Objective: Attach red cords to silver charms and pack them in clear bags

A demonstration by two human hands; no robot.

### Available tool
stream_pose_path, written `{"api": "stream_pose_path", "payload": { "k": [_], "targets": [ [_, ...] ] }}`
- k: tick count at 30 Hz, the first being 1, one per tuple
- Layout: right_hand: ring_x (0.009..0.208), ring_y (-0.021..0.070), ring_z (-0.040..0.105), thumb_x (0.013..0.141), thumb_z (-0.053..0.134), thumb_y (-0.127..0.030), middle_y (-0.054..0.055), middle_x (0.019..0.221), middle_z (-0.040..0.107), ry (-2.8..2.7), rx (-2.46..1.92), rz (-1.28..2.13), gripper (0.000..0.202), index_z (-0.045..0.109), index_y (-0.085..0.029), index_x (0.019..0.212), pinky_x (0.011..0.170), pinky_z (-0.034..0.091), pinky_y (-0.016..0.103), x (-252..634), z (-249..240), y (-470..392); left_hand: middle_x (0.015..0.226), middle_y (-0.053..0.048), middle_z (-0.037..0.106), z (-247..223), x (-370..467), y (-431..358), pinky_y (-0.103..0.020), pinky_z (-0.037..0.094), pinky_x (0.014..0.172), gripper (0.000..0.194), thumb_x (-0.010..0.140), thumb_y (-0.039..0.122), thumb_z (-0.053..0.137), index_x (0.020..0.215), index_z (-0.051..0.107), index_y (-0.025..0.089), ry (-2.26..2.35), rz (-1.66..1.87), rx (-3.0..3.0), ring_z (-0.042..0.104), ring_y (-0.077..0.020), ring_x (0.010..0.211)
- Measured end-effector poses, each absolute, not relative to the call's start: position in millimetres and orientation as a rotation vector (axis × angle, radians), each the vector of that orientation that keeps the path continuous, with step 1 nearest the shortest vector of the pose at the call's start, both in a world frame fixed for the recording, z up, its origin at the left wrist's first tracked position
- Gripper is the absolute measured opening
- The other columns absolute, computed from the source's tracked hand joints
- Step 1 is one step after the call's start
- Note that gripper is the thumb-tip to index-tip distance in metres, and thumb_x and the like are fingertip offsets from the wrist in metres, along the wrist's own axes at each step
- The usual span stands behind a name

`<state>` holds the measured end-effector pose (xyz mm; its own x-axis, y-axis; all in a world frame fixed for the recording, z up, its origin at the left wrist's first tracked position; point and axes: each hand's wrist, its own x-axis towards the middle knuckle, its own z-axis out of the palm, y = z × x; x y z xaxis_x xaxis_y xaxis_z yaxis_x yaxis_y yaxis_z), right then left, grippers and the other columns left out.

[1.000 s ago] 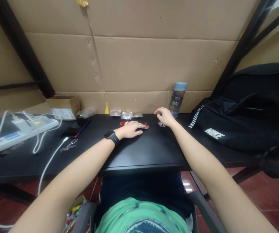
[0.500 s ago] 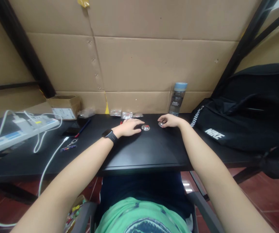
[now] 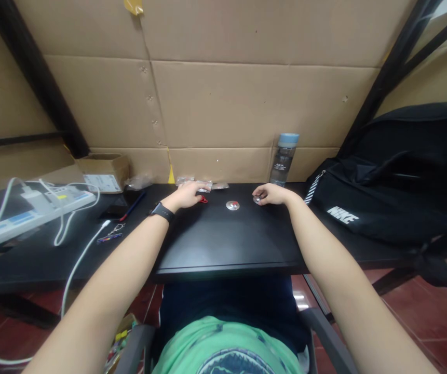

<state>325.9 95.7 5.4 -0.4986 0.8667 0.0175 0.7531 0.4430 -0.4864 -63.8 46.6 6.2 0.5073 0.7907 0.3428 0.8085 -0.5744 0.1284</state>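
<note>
My left hand, with a dark watch at the wrist, is open over the black table. Its fingertips reach toward small clear plastic packets at the back, and a small red item lies just under its thumb side. To its right, apart from both hands, rests a shiny round disc with a red mark. My right hand is closed on a second small round shiny piece, held low at the table top; the fingers hide part of it.
A bottle with a blue lid stands behind my right hand. At the right sits a black bag. Toward the left are a power strip with white cables, a cardboard box, a pen and a keyring.
My left hand has moved left and slightly back from beside the disc to the packets, uncovering the red item. My right hand stays in place with its round piece.
</note>
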Motion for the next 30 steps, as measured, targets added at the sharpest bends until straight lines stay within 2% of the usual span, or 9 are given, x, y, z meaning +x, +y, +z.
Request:
{"api": "stream_pose_path", "payload": {
  "k": [3,11,17,24,30],
  "targets": [
    [0.098,0.0232,0.072,0.064,0.084,-0.019,0.008,0.111,0.079,-2.435,-1.397,0.626,0.053,0.075,-0.017,0.116,0.09,0.056,0.031,327.3,6.0,95.6,0.126,0.0,0.074,7.8,-71.8,47.2,-0.036,0.049,0.105,0.045,0.08,0.015,0.065,0.122,0.074,0.03,-1.505,-0.638,-2.66,0.067,-0.0253,0.118],
    [0.099,0.0236,0.072,0.063,0.086,-0.022,0.007,0.112,0.08,-2.449,-1.384,0.68,0.052,0.076,-0.018,0.114,0.09,0.056,0.031,330.9,10.0,93.9,0.116,-0.001,0.077,0.7,-84.3,54.9,-0.033,0.051,0.102,0.036,0.074,0.033,0.081,0.11,0.079,0.029,-1.566,-0.707,-2.712,0.07,-0.025,0.109],
    [0.099,0.023,0.071,0.063,0.085,-0.024,0.007,0.112,0.079,-2.441,-1.407,0.683,0.052,0.076,-0.018,0.114,0.089,0.056,0.031,333.3,12.2,90.8,0.114,-0.001,0.078,0.2,-82.9,56.6,-0.03,0.052,0.098,0.028,0.077,0.031,0.075,0.105,0.081,0.028,-1.452,-0.635,-2.807,0.071,-0.0222,0.105],
    [0.099,0.0233,0.072,0.062,0.085,-0.023,0.007,0.109,0.08,-2.411,-1.416,0.704,0.047,0.078,-0.02,0.109,0.089,0.057,0.031,334.6,12.9,89.7,0.126,-0.001,0.074,-3.0,-74.7,57.4,-0.037,0.051,0.102,0.025,0.077,0.033,0.073,0.1,0.083,0.03,-1.486,-0.479,-2.782,0.07,-0.0261,0.108],
    [0.094,0.0232,0.071,0.059,0.087,-0.028,0.005,0.1,0.08,-2.418,-1.428,0.66,0.043,0.078,-0.02,0.099,0.085,0.056,0.031,334.6,13.7,89.2,0.127,0.001,0.073,-2.5,-73.1,56.4,-0.035,0.049,0.103,0.021,0.078,0.034,0.072,0.096,0.084,0.031,-1.486,-0.479,-2.791,0.07,-0.0245,0.11]
  ]
}}
